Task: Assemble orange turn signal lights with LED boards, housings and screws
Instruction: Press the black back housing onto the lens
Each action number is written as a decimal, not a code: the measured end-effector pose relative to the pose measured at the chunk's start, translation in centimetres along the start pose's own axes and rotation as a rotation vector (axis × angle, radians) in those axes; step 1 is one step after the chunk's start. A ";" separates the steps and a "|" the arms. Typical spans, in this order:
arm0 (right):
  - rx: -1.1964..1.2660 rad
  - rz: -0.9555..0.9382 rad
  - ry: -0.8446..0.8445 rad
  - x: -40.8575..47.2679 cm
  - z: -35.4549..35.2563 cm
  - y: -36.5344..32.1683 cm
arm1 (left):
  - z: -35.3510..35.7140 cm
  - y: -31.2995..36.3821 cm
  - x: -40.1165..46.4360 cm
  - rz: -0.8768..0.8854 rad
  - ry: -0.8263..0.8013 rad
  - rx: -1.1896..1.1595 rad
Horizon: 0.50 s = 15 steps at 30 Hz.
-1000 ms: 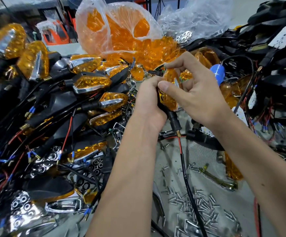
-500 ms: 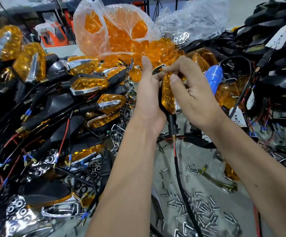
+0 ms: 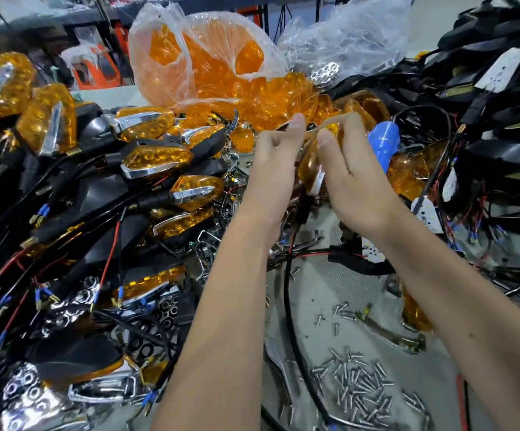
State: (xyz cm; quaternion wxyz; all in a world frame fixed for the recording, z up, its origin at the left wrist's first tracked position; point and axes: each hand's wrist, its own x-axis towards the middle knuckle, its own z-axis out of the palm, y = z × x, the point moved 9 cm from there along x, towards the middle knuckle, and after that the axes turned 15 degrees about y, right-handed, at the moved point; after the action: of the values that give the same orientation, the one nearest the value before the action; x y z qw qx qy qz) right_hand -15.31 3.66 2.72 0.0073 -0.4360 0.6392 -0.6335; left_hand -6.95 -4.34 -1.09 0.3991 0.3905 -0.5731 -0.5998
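I hold one orange turn signal light (image 3: 311, 161) upright between both hands at the middle of the view, its image blurred. My left hand (image 3: 272, 172) holds its left side with the thumb pointing up. On its right side my right hand (image 3: 356, 185) has its thumb on the lens and its fingers curled over the top. The light's black stem (image 3: 303, 208) and wire (image 3: 287, 306) hang down between my forearms. Loose screws (image 3: 356, 384) lie on the table below.
Finished lights (image 3: 156, 157) with black wires are heaped on the left. A plastic bag of orange lenses (image 3: 208, 66) stands behind. A blue screwdriver (image 3: 383, 141) lies behind my right hand. Black housings with LED boards (image 3: 501, 73) pile on the right.
Both hands have lifted the light a little up and away. My right hand has shifted its fingers over the top of the lens, and my left thumb stays raised.
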 end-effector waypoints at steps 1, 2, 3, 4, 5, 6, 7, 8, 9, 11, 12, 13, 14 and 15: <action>0.052 0.052 0.042 0.3 -0.5 0.5 | 0.1 0.0 -0.2 0.056 -0.021 0.081; 0.134 0.119 0.079 0.6 -0.9 1.0 | 0.2 0.1 -0.4 0.112 -0.037 0.128; 0.246 0.191 0.102 0.8 -1.1 1.5 | 0.3 0.3 -0.5 0.165 -0.046 0.148; 0.374 0.254 0.107 0.9 -1.1 1.9 | 0.3 0.7 -0.6 0.209 -0.045 0.144; 0.502 0.303 0.095 1.0 -1.0 2.0 | 0.1 1.0 -0.6 0.240 -0.040 0.116; 0.616 0.340 0.075 1.1 -1.0 2.0 | 0.0 1.3 -0.7 0.264 -0.035 0.074; 0.712 0.366 0.055 1.1 -0.9 2.0 | -0.2 1.6 -0.7 0.287 -0.030 0.036; 0.784 0.387 0.038 1.2 -0.9 2.0 | -0.4 1.9 -0.7 0.316 -0.023 0.016; 0.831 0.402 0.025 1.3 -0.9 2.2 | -0.6 2.1 -0.7 0.350 -0.011 0.014; 0.827 0.372 -0.002 1.4 -0.9 2.2 | -1.0 2.7 -0.9 0.421 0.027 0.015; 0.768 0.330 -0.021 1.5 -0.9 2.2 | -1.3 2.9 -0.9 0.447 0.045 0.008; 0.696 0.288 -0.048 1.6 -0.9 2.1 | -1.6 3.1 -0.8 0.467 0.060 0.000; 0.638 0.259 -0.087 1.5 -0.7 2.2 | -2.0 3.1 -0.7 0.483 0.071 -0.004; 0.608 0.248 -0.131 1.4 -0.6 2.3 | -2.4 3.2 -0.5 0.492 0.077 -0.002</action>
State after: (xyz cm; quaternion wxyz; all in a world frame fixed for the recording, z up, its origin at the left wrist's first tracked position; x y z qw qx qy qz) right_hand -17.77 2.88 1.76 0.2552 -0.3724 0.4671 -0.7603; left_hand -4.42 -4.90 2.02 0.5551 0.2613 -0.6347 -0.4697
